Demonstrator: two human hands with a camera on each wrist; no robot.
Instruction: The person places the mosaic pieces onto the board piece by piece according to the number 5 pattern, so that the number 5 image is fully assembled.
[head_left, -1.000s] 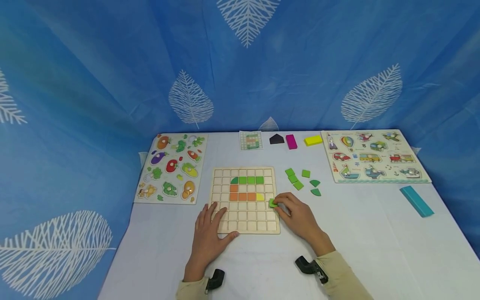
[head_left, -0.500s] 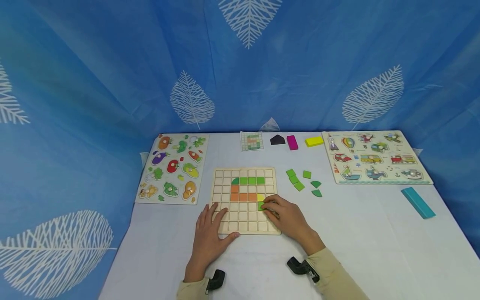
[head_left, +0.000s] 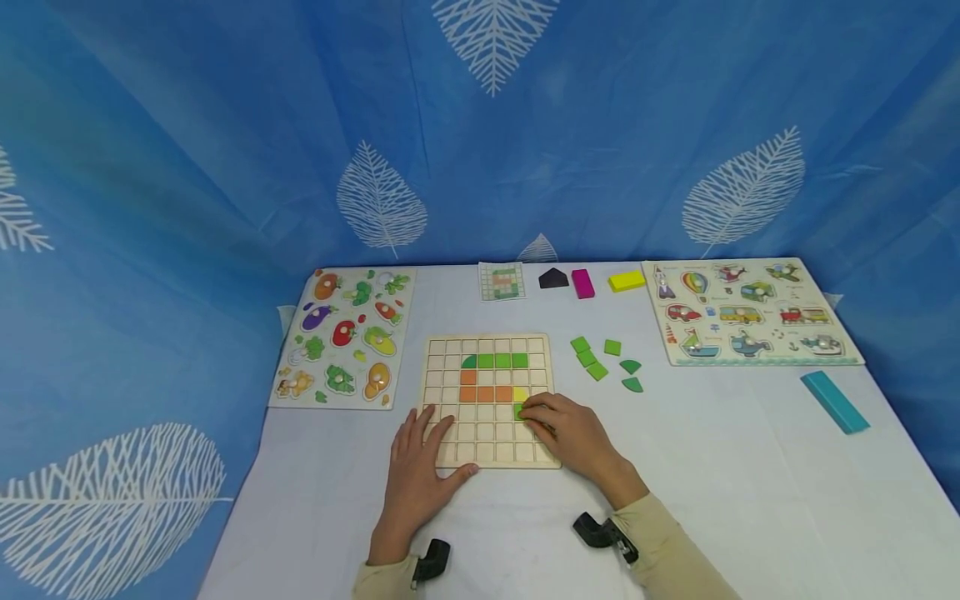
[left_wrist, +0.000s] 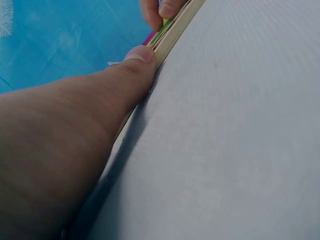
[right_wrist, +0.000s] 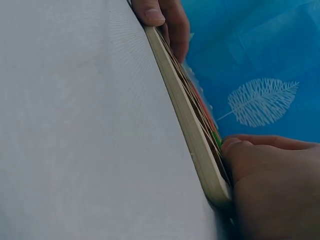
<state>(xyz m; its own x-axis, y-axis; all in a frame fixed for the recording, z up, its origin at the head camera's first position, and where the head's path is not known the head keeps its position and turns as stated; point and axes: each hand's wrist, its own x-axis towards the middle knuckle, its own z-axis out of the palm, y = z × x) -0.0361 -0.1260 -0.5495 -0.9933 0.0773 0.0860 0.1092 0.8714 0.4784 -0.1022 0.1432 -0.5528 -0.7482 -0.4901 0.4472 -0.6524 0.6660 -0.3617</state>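
A square wooden grid board [head_left: 485, 433] lies on the table, with green, orange and yellow tiles in some of its cells. My right hand [head_left: 573, 433] reaches over the board's right side, thumb and fingertips holding a green square tile [head_left: 518, 412] at the cell just below the yellow tile [head_left: 521, 394]. In the right wrist view the fingertips meet at that green piece, and the hand covers part of it. My left hand [head_left: 416, 471] rests on the lower left corner of the board with fingers spread, the thumb [left_wrist: 140, 54] along the front edge.
Several loose green squares [head_left: 586, 357] and green quarter-round pieces [head_left: 632, 384] lie right of the board. A pattern card [head_left: 502, 282] and black, magenta and yellow blocks line the back. A vegetable puzzle [head_left: 341, 337] stands left, a vehicle puzzle [head_left: 750, 312] right, near a teal block [head_left: 834, 402].
My right hand has moved left with the green tile, from the board's right edge to the cell under the yellow tile. My left hand has stayed put.
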